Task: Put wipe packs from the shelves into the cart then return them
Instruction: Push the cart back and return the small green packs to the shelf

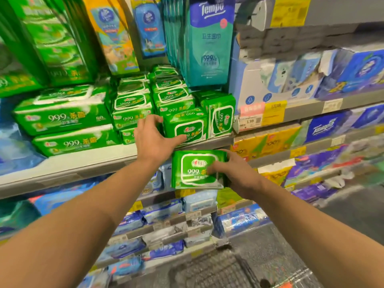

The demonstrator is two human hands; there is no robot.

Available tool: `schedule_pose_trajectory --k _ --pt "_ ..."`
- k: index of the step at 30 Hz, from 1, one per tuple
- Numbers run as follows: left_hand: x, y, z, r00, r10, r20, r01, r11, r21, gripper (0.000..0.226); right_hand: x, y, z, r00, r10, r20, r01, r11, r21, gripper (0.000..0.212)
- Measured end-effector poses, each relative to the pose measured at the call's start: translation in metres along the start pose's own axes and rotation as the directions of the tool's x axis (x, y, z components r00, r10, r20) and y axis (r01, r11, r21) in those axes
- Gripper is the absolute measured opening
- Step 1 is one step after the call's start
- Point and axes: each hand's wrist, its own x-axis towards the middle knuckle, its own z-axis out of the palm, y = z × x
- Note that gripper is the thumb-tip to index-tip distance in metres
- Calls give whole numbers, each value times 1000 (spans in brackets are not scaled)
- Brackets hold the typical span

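Right hand [234, 175] holds flat green plastic wipe pack [195, 169]; left hand [153, 138] grips shelved green pack [185, 125]; step ambiguous, probably picking; next, lower both into wire cart [218, 269].

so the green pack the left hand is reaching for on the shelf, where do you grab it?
Probably across its width near the front end, coming from the aisle side. The pack stands at the shelf edge with its face outward; neighbours crowd both sides, so only the front and top are free. The left hand already spans it, thumb on its face, fingers at its left edge.
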Motion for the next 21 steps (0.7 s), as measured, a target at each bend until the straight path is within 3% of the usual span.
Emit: schedule_pose_trajectory --k 2,3,5,7,8,10,12,14,17,19,21 --pt "-10 -1 -24 997 -20 -71 4 974 -227 49 -6 -3 4 1000 -12 2 12 992 123 42" --pt "-16 -3 -37 996 -76 -42 56 934 -354 40 -9 -5 7 1000 -25 8 23 985 172 47" --pt "-31 -6 -64 957 -158 242 260 835 -485 42 -15 -11 17 998 -51 31 42 970 240 52" --pt "-46 -9 -86 824 -135 551 419 799 -432 60 -18 -18 32 996 -80 39 67 962 264 55" --pt "-52 -10 -95 790 -125 600 427 815 -392 64 -20 -22 41 995 -94 40 80 963 256 56" --pt "-56 -17 -108 814 -117 569 375 854 -361 62 -22 -28 61 991 -119 58 103 967 234 56" --pt "-53 -28 -120 824 -143 547 383 854 -353 91 -23 -29 77 989 -130 65 115 972 203 47" --pt "-50 -37 -133 819 -115 562 359 867 -346 99 -21 -31 88 987 -148 61 136 975 177 39" --pt "-44 -46 -142 815 -98 571 323 895 -308 72 -19 -38 106 985 -167 31 161 977 141 27" --pt "-41 -45 -145 851 -82 519 310 876 -370 41 -15 -43 115 984 -176 -14 177 978 107 22" --pt "-36 -43 -144 879 -95 467 317 849 -423 34 -10 -45 123 982 -175 -66 178 983 48 45"
